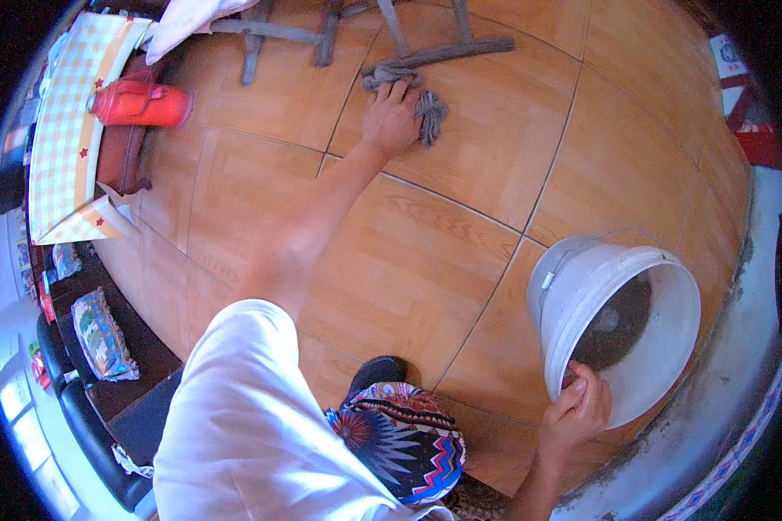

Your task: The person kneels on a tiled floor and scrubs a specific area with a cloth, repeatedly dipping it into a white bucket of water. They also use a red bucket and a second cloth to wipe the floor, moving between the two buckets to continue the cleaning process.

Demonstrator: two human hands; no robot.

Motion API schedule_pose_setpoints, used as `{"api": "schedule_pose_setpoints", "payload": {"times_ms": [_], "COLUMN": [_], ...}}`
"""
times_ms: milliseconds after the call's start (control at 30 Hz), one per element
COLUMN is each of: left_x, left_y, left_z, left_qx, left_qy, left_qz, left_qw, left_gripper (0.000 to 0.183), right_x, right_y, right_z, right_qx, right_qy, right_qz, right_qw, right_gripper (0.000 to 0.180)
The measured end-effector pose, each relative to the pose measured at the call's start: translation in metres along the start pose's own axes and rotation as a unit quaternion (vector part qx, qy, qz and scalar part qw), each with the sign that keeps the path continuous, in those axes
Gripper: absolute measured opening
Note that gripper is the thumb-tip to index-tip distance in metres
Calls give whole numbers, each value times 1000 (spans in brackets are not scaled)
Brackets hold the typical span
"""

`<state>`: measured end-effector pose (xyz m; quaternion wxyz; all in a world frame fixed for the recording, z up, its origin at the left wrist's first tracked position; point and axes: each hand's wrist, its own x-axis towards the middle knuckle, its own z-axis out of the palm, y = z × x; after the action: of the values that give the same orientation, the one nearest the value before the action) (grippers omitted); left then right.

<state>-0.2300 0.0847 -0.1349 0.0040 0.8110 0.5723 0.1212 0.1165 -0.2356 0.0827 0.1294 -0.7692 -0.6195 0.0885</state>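
With its arm stretched forward, my left hand (393, 119) presses a grey cloth (432, 117) onto the tiled floor (430, 260). Part of the cloth bunches beyond the fingertips, beside the foot bar of a grey wooden stand (456, 52). At the lower right my right hand (580, 407) grips the rim of a white plastic bucket (665, 352), thumb and fingers closed on it. The bucket's mouth faces me, and dark, murky liquid (616, 325) shows inside. Its thin wire handle hangs at the far side.
A red thermos flask (144, 104) stands near the edge of a table with a checked cloth (65, 130). A dark sofa with a patterned cushion (104, 335) is at the left. A raised pale ledge (723, 345) runs along the right. My shoe (378, 374) is below.
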Motion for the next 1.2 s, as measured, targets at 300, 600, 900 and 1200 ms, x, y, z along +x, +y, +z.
{"api": "schedule_pose_setpoints", "payload": {"times_ms": [300,600,900,1200], "left_x": [48,18,-24,-31], "left_y": [-16,-20,0,7], "left_z": [10,-5,-17,-5], "left_qx": [-23,-83,-116,-122], "left_qy": [34,-8,-23,-1], "left_qz": [21,68,61,43], "left_qw": [999,994,991,992], "left_gripper": [49,56,48,52], "right_x": [2,8,6,10], "right_y": [-12,-22,-20,-30], "right_z": [-7,-19,-20,-28], "right_qx": [18,8,-3,-10], "right_qy": [-45,-56,-62,-63], "right_qz": [53,40,43,46], "right_qw": [997,998,997,997], "right_gripper": [25,28,27,25]}}
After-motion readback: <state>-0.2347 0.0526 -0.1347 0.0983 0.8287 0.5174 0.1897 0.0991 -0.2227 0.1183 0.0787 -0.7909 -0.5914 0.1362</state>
